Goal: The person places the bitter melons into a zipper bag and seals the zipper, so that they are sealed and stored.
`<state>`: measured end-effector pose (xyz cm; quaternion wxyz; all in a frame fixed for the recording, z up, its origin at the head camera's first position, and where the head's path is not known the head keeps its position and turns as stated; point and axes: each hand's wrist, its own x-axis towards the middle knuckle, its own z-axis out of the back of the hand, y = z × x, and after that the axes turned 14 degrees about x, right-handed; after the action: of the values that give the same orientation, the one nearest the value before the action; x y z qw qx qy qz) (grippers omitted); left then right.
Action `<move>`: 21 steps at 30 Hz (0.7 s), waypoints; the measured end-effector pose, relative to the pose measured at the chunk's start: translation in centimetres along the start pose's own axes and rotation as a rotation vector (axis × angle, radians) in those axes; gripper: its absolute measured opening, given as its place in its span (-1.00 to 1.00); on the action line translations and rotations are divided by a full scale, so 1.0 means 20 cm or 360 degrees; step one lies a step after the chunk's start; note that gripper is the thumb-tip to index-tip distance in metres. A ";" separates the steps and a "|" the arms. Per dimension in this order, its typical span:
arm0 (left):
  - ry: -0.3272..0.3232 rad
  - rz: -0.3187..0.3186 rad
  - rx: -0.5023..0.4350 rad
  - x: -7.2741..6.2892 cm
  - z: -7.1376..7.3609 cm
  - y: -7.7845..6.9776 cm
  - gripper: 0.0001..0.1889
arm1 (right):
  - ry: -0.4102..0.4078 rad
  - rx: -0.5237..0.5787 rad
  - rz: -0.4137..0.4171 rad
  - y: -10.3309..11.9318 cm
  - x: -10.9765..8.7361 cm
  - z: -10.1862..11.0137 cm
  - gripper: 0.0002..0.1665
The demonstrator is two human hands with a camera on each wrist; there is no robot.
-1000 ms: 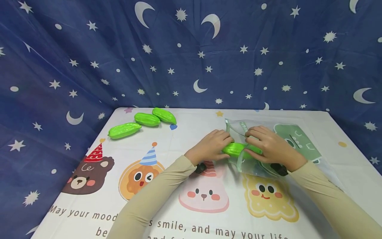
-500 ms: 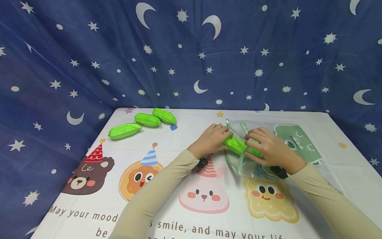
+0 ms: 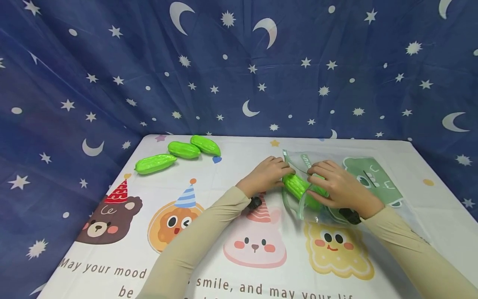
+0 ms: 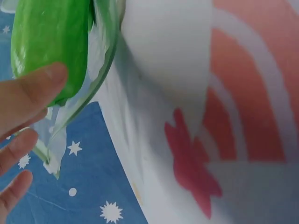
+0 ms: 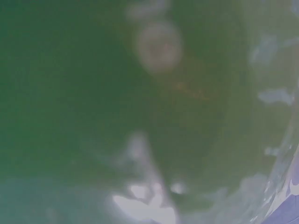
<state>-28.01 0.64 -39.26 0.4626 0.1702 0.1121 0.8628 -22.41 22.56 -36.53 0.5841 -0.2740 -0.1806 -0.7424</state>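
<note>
My left hand (image 3: 263, 178) holds the upper end of a bright green, ridged toy gourd (image 3: 296, 185) at the mouth of a clear zip bag (image 3: 375, 180). In the left wrist view, the thumb (image 4: 51, 81) presses on the gourd's end, and the other fingers reach past its far side. The gourd slants down into the bag, its lower part showing through the plastic. My right hand (image 3: 337, 187) grips the bag near its opening, fingers curled over the edge. More bright green shows between those fingers. Blurred green bag print fills the right wrist view.
Three more green gourds (image 3: 155, 163) lie at the back left of the table. The white tablecloth (image 3: 246, 149) carries printed cartoon faces and lettering. A blue curtain (image 3: 224, 95) with stars and moons hangs behind the table and along its left side.
The gourd in my left hand has turned from nearly level to slanting, its lower end moving down inside the bag mouth. My right hand has stayed nearly still on the bag.
</note>
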 end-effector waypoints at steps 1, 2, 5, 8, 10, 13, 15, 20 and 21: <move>-0.0007 -0.0012 0.0008 0.00 0.00 0.00 -0.52 | 0.0002 0.0002 -0.0003 0.00 0.00 0.00 -0.54; -0.0010 -0.0017 0.0027 0.01 -0.01 -0.01 -0.53 | 0.0006 0.0003 -0.0010 0.00 0.00 0.00 -0.54; -0.0012 0.0014 0.0106 0.02 -0.02 -0.02 -0.57 | 0.0015 -0.0003 -0.0022 0.00 -0.01 0.00 -0.53; -0.0031 0.0064 0.0167 0.02 -0.03 -0.03 -0.63 | 0.0023 -0.0008 -0.0030 0.00 -0.01 0.00 -0.52; -0.0051 0.0079 0.0184 0.03 -0.03 -0.03 -0.68 | 0.0029 -0.0009 -0.0034 0.00 -0.02 0.00 -0.51; -0.0053 0.0074 0.0194 0.03 -0.03 -0.03 -0.72 | 0.0040 -0.0008 -0.0047 0.00 -0.02 0.00 -0.50; -0.0035 0.0052 0.0199 0.03 -0.04 -0.03 -0.75 | 0.0044 -0.0007 -0.0050 0.00 -0.02 0.00 -0.50; 0.0009 -0.0018 0.0187 0.03 -0.05 -0.03 -0.79 | 0.0044 -0.0012 -0.0050 0.00 -0.03 0.00 -0.51; 0.0014 -0.0025 0.0181 0.03 -0.05 -0.04 -0.79 | 0.0047 -0.0014 -0.0052 0.00 -0.03 0.00 -0.51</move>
<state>-28.17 1.49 -40.29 0.4584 0.1915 0.1645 0.8521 -22.39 23.05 -36.77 0.5732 -0.2625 -0.1732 -0.7567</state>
